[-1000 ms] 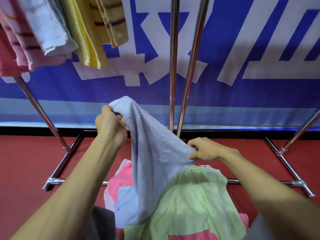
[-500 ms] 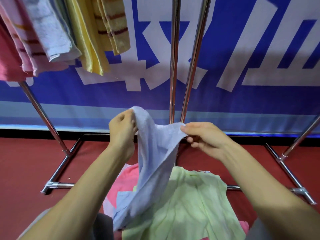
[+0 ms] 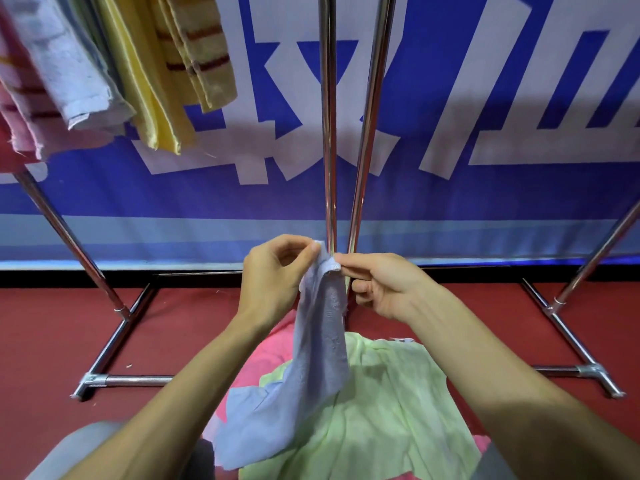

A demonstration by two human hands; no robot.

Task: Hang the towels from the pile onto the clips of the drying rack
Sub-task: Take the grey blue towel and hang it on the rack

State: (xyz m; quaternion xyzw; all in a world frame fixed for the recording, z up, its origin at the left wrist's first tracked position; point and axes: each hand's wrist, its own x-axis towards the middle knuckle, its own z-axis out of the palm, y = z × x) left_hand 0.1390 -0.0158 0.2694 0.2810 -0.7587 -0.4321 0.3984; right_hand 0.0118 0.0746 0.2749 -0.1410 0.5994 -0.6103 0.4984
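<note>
Pinched only at its top edge by the left hand [image 3: 273,282] and right hand [image 3: 384,289], the light blue towel [image 3: 320,348] could be dropped onto the pile [image 3: 388,410] at 6 o'clock.

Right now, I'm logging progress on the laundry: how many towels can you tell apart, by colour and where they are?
Pink striped towel, hung: 1
White towel, hung: 1
Yellow towel, hung: 1
Tan striped towel, hung: 1
Pale blue towel, held: 1
Green towel, piled: 1
Pink towel, piled: 1
Total: 7 plainly seen; more may be hidden.
</note>
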